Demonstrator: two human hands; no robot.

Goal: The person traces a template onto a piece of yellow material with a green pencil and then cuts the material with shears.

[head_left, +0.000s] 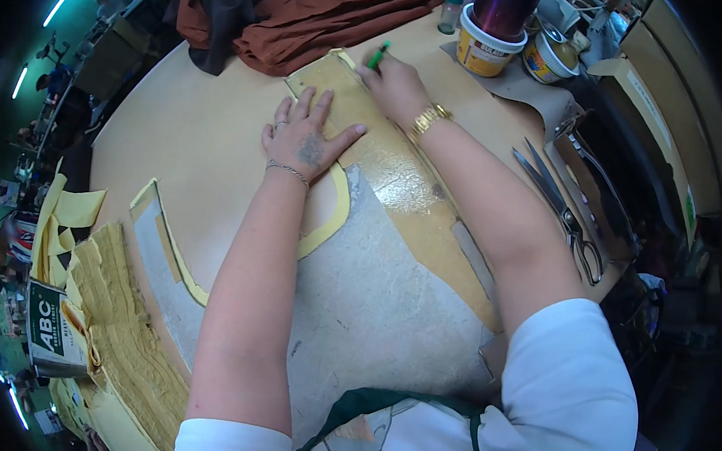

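A large flat template lies on the table, with a glossy tan strip [396, 174] along its right and a grey section [357, 307] nearer my body. A curved cut-out opens in its left side. Yellow sheet material [341, 212] shows along that curve and at the far edge, under the template. My left hand [304, 141] presses flat on the strip's left edge, fingers spread. At the far right corner, my right hand [397, 88] grips a green pen [378, 56] close to the template's edge. The pen's tip is hidden by the fingers.
Large black-handled scissors [569, 224] lie right of my right forearm. Brown cloth [306, 31] is heaped at the far edge. Plastic tubs [488, 57] and a small jar [451, 14] stand far right. Left are stacked yellowish sheets [123, 319], yellow scraps [76, 210] and a tin [49, 336].
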